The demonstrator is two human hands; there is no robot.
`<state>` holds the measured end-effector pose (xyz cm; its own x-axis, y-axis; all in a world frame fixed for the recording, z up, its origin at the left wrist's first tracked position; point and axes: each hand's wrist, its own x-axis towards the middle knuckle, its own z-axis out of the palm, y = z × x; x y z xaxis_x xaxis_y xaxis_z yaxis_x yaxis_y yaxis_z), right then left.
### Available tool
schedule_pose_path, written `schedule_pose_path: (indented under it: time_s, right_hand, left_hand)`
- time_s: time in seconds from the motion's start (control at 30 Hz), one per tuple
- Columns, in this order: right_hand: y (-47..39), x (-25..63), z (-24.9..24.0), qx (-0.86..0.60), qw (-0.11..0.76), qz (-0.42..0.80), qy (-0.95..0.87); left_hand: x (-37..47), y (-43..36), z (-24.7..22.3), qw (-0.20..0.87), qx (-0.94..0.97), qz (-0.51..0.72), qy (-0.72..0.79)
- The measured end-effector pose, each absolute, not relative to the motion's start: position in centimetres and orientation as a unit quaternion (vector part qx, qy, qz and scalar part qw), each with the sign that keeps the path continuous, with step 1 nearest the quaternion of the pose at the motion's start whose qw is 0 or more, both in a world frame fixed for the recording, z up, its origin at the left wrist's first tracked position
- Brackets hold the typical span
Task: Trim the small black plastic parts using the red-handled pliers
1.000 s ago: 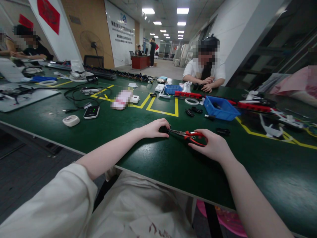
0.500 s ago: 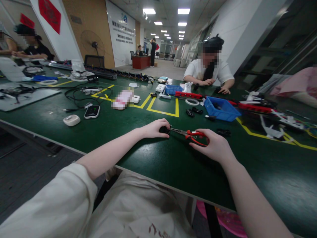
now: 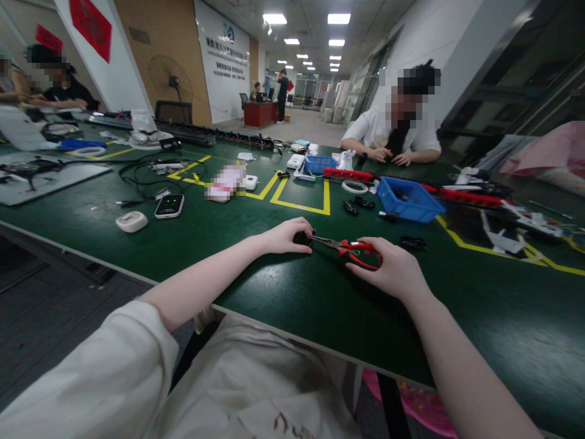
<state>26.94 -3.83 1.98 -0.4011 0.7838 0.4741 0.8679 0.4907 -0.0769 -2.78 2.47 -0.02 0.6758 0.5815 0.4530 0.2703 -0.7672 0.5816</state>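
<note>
Just above the green table (image 3: 274, 286), my left hand (image 3: 287, 236) is closed round a small black part (image 3: 301, 238), mostly hidden by the fingers. My right hand (image 3: 395, 267) grips the red and black handles of long-nose pliers (image 3: 359, 253). The pliers point left, and their narrow metal jaws meet the black part at my left fingertips. Whether the jaws are closed on it is too small to tell.
Beyond my hands are a blue bin (image 3: 409, 200), black cable bundles (image 3: 359, 204), a white ring (image 3: 354, 186) and a phone (image 3: 226, 183). A white-framed device (image 3: 169, 206) and a white case (image 3: 131, 222) lie left. A person (image 3: 397, 134) sits opposite.
My right hand and the pliers have shifted slightly left. My left hand has barely moved. The person opposite has leaned to the right and drawn their hands closer together.
</note>
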Motion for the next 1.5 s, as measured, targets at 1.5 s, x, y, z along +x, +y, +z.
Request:
schedule_pose_path:
  time_s: [1.5]
  right_hand:
    - [-3.66,26.53,2.17,-0.479,0.228,-0.083,-0.844]
  left_hand:
    - [-2.5,2.1,0.29,0.226,0.888,0.303,0.262]
